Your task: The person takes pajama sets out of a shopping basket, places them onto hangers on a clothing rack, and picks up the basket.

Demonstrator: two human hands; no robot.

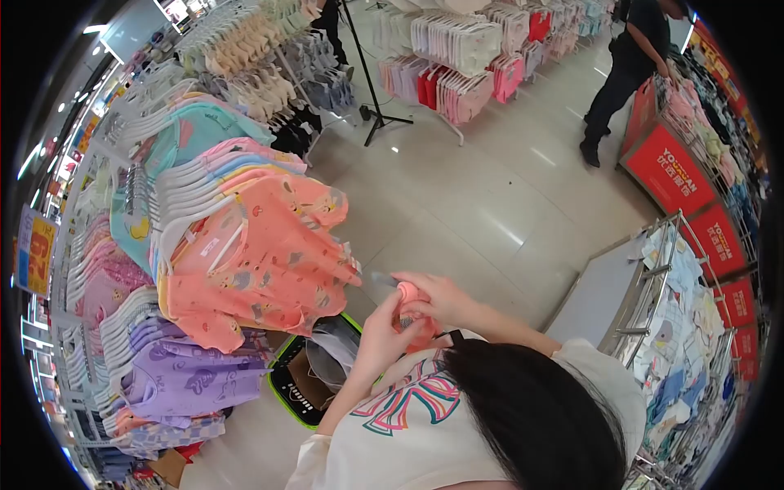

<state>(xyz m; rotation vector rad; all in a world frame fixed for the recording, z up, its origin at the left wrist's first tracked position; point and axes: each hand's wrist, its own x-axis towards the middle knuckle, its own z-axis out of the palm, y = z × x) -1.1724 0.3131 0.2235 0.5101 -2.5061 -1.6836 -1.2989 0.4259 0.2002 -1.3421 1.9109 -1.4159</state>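
Both hands are together in front of my chest, around a small salmon-pink object [406,292] with a rounded, ring-like top. Its kind is unclear because my fingers cover most of it. My left hand [377,333] is closed around its lower side. From the right, my right hand [438,299] closes on its upper part. A blurred greyish shape [382,279] shows just beyond the fingertips. Left of my hands, an orange printed child's top [265,257] hangs at the front of a row of garments on white hangers.
A black basket with a green rim [287,403] stands below my left forearm, with bags and cardboard inside. Purple tops [192,371] hang lower left. A metal rack [653,286] of clothes is on the right. Farther off are a black tripod [377,114] and a person [625,73] beside red bins.
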